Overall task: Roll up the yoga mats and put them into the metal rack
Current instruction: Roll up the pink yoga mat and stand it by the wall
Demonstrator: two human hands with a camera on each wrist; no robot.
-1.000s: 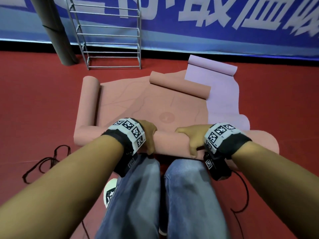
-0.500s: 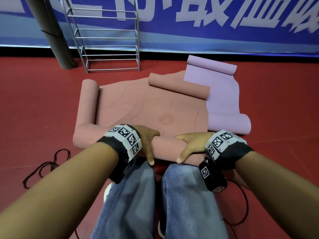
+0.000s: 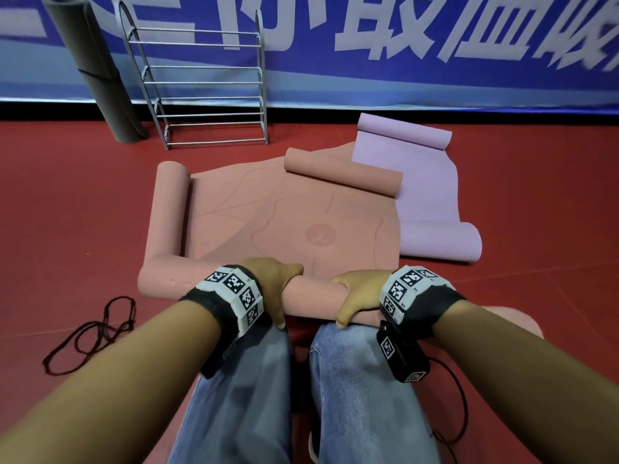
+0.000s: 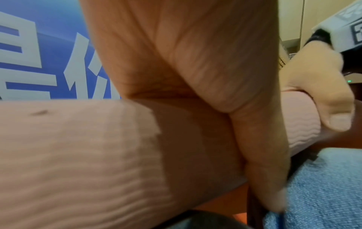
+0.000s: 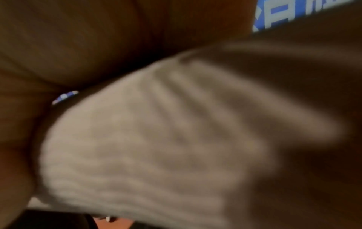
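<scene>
pink roll [image 3: 311, 298] lying crosswise, both hands [image 3: 273, 283] gripping it

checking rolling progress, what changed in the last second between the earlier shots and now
Both hands, left hand and right hand, kept gripping the pink mat's roll and turned it forward; less flat mat lies ahead. The purple mat, metal rack and grey rolled mat stayed put.
</scene>
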